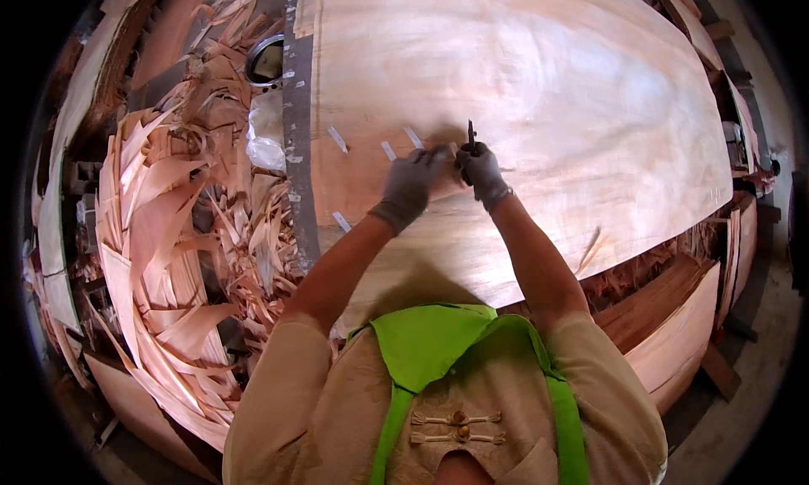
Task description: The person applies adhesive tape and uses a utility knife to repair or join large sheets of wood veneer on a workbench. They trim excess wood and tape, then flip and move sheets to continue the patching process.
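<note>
Veneer sheet (539, 89) is lying flat across the desk (299, 173), with white tape strips (388, 150) along its near-left part. Left hand (410, 184), gloved, arm extended, is pressing the sheet with fingers spread apart. Right hand (482, 171), gloved, is gripping a dark knife (471, 136) upright, fingers clamped around it, just beside the left. Scraps (177, 232) are piling at left.

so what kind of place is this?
Most likely a wood veneer or plywood workshop. A large thin veneer sheet covers the bench, patched with short tape strips. A heap of veneer offcuts lies to the left. The gloved right hand holds a dark knife; the gloved left hand presses the sheet.
</note>
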The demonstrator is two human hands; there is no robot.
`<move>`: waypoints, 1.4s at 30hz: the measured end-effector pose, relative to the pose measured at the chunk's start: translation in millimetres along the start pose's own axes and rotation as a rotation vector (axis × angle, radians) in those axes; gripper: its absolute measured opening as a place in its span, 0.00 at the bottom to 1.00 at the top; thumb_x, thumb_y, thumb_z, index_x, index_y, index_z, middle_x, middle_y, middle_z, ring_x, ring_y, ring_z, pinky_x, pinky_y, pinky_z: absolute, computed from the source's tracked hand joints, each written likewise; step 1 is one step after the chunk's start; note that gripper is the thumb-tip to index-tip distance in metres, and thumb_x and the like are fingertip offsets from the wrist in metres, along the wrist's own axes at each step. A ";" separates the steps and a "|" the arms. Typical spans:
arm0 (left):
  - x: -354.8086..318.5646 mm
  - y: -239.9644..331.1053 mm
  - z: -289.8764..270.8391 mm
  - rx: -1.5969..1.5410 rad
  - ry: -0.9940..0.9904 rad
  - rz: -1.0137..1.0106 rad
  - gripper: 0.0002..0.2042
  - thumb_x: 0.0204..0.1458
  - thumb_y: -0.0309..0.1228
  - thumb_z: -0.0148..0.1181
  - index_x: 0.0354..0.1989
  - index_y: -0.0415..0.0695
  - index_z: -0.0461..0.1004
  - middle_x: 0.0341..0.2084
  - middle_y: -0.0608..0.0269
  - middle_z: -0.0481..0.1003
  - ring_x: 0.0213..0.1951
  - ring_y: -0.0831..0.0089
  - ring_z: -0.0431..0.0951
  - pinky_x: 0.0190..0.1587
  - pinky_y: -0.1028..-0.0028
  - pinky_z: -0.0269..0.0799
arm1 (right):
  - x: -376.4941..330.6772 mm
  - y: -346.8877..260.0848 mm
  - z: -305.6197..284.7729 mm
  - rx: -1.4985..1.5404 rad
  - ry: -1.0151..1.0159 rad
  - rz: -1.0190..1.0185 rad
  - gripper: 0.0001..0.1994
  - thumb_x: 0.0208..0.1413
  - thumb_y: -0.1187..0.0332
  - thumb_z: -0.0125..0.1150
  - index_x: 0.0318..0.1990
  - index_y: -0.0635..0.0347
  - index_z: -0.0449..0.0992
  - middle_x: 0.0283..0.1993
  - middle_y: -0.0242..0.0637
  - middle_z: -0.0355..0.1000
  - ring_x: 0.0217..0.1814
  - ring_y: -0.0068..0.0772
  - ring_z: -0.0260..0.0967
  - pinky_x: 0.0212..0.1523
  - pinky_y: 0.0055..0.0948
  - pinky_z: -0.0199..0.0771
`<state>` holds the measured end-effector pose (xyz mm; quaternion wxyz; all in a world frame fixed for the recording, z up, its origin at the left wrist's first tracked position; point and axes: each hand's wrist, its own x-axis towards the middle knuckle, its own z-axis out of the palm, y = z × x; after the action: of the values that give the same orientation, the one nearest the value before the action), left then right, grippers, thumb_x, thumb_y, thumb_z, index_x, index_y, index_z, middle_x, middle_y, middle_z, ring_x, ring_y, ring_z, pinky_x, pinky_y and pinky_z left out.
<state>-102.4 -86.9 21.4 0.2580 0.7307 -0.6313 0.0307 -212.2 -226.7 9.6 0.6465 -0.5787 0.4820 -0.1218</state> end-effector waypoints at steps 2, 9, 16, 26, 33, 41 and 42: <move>40.8 22.3 20.5 -0.230 0.075 0.079 0.22 0.46 0.21 0.50 0.53 0.44 0.68 0.44 0.56 0.73 0.44 0.58 0.74 0.42 0.62 0.71 | 48.5 27.2 -27.6 -0.201 0.106 -0.080 0.12 0.52 0.66 0.62 0.39 0.65 0.74 0.27 0.39 0.74 0.20 0.28 0.69 0.22 0.25 0.70; 29.6 -27.9 18.6 -0.106 -0.109 -0.020 0.21 0.47 0.26 0.54 0.53 0.41 0.68 0.49 0.52 0.70 0.50 0.57 0.70 0.47 0.61 0.69 | 5.0 -15.7 -26.4 -1.022 0.059 -0.262 0.20 0.55 0.49 0.53 0.33 0.58 0.78 0.34 0.51 0.74 0.37 0.57 0.70 0.36 0.46 0.71; -26.7 -91.3 -35.3 0.330 -0.162 -0.514 0.33 0.56 0.47 0.47 0.67 0.46 0.49 0.68 0.53 0.46 0.69 0.56 0.43 0.68 0.55 0.32 | 3.5 34.3 -103.0 0.467 -0.154 0.198 0.11 0.59 0.64 0.52 0.37 0.65 0.72 0.27 0.39 0.73 0.25 0.34 0.73 0.23 0.31 0.73; -19.2 -99.8 -64.9 0.204 -0.113 -0.594 0.32 0.56 0.46 0.48 0.67 0.45 0.50 0.67 0.46 0.46 0.67 0.50 0.47 0.67 0.54 0.41 | -85.6 73.2 -184.1 0.162 0.365 -0.191 0.10 0.58 0.62 0.53 0.42 0.56 0.73 0.36 0.34 0.75 0.22 0.25 0.70 0.16 0.19 0.61; -103.3 -57.9 -65.9 0.193 0.027 -0.622 0.28 0.57 0.37 0.51 0.63 0.36 0.55 0.63 0.42 0.54 0.64 0.47 0.53 0.65 0.57 0.47 | -230.3 269.4 -380.9 -0.778 1.139 0.254 0.12 0.52 0.61 0.58 0.35 0.63 0.78 0.30 0.36 0.73 0.32 0.33 0.69 0.33 0.32 0.71; -168.0 150.5 -36.6 -1.122 -0.495 -1.123 0.17 0.61 0.40 0.45 0.34 0.40 0.77 0.24 0.63 0.77 0.25 0.76 0.75 0.28 0.76 0.69 | -248.7 298.9 -422.0 0.297 1.205 0.559 0.37 0.44 0.39 0.63 0.44 0.72 0.75 0.37 0.43 0.74 0.34 0.33 0.67 0.35 0.34 0.68; -172.2 166.0 -31.1 -1.182 -0.590 -1.229 0.17 0.61 0.41 0.46 0.35 0.40 0.77 0.25 0.62 0.77 0.26 0.76 0.75 0.29 0.76 0.69 | -244.3 304.8 -435.6 0.320 1.198 0.521 0.36 0.44 0.39 0.63 0.43 0.71 0.75 0.36 0.43 0.73 0.34 0.32 0.67 0.35 0.33 0.68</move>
<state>-284.1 70.7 40.7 0.3900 0.6655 -0.0828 -0.6310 -790.6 -235.1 -78.0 0.3535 -0.1729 0.8574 -0.3316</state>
